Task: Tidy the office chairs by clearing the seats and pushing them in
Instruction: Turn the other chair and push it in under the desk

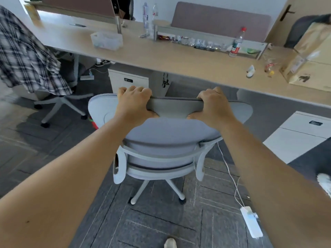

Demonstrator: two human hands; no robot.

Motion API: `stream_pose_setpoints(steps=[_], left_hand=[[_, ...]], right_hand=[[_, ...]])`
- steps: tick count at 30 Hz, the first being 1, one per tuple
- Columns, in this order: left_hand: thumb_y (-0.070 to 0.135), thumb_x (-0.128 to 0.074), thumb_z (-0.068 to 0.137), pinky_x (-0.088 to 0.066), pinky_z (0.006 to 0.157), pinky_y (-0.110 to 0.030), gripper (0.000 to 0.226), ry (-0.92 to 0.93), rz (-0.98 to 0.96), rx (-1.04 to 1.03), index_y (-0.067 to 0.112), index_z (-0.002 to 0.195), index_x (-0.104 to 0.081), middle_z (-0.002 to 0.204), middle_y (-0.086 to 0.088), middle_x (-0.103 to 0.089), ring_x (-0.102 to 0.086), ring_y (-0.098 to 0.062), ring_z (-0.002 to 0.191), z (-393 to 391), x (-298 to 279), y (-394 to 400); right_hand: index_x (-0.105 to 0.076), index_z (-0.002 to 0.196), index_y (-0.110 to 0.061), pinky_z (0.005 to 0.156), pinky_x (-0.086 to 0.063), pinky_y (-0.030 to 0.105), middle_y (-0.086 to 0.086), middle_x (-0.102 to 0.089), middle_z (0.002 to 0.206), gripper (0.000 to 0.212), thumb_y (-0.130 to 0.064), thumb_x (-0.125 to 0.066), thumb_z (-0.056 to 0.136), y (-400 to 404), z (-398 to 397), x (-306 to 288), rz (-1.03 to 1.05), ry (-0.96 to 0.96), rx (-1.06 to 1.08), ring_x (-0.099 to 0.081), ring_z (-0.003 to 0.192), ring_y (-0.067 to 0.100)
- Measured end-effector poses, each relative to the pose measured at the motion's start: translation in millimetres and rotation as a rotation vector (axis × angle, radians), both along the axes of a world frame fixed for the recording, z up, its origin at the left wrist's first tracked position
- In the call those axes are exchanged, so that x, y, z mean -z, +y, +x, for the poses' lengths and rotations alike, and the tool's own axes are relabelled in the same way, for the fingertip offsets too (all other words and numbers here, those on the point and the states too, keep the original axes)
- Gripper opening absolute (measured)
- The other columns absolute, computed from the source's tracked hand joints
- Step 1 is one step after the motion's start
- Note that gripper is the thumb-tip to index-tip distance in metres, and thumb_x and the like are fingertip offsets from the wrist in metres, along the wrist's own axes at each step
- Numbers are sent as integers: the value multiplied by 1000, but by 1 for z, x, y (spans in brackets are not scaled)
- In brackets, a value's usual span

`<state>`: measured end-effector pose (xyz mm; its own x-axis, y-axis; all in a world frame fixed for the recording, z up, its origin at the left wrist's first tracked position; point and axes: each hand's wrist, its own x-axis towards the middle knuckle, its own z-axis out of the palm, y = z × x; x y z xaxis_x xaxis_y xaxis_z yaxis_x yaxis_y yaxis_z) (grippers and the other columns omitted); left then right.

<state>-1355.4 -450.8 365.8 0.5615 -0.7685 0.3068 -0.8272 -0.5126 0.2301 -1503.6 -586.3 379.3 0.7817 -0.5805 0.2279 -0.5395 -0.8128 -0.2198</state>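
Observation:
A light grey office chair (172, 140) stands right in front of me, its back toward me and its front facing the long wooden desk (161, 58). My left hand (133, 102) grips the top edge of the backrest on the left. My right hand (214, 104) grips the same edge on the right. The backrest hides the seat. A second chair (59, 102) stands at the left, draped with a plaid shirt (25, 56).
White drawer cabinets (129, 81) (300, 133) sit under the desk on either side of the gap. A power strip (250, 222) and its cable lie on the carpet at the right. Bottles (236, 43), a clear box (106, 41) and cardboard boxes (311, 56) rest on the desk.

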Motion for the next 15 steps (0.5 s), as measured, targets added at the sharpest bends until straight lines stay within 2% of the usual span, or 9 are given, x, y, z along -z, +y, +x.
stream_pose_setpoints(steps=[3,5,7,11,15], left_hand=[[39,-76,69,-25,95,-39,51,-8,10,88,2,98,-57,105,-14,-62,-50,-30,105,-10,-2,0],[41,-76,68,-26,97,-40,55,-16,11,132,2,101,-57,107,-14,-61,-49,-31,107,-16,-1,0],[45,-75,68,-27,100,-42,60,-27,14,143,3,106,-55,111,-14,-59,-47,-32,110,-22,0,1],[45,-76,67,-27,103,-44,67,2,17,138,1,110,-52,116,-18,-54,-44,-35,114,-28,-2,-5],[39,-79,66,-31,99,-41,66,57,-4,199,-3,108,-51,115,-22,-54,-43,-35,114,-28,-4,-17]], right_hand=[[-59,102,0,79,-30,29,11,-53,93,50,-34,-78,70,14,-26,0,-5,-31,77,-43,108,29],[-57,107,-3,88,-33,33,13,-57,105,52,-38,-75,72,23,-42,4,-47,-32,149,-43,111,29],[-54,112,-7,97,-28,37,11,-55,115,54,-41,-72,75,31,-56,8,-68,-31,225,-42,115,29],[-51,118,-8,99,-24,37,9,-51,121,53,-34,-72,76,35,-72,8,-56,-29,260,-39,119,27],[-51,117,-7,98,-23,36,9,-52,120,52,-29,-74,76,31,-77,7,-37,-40,293,-40,118,26]])
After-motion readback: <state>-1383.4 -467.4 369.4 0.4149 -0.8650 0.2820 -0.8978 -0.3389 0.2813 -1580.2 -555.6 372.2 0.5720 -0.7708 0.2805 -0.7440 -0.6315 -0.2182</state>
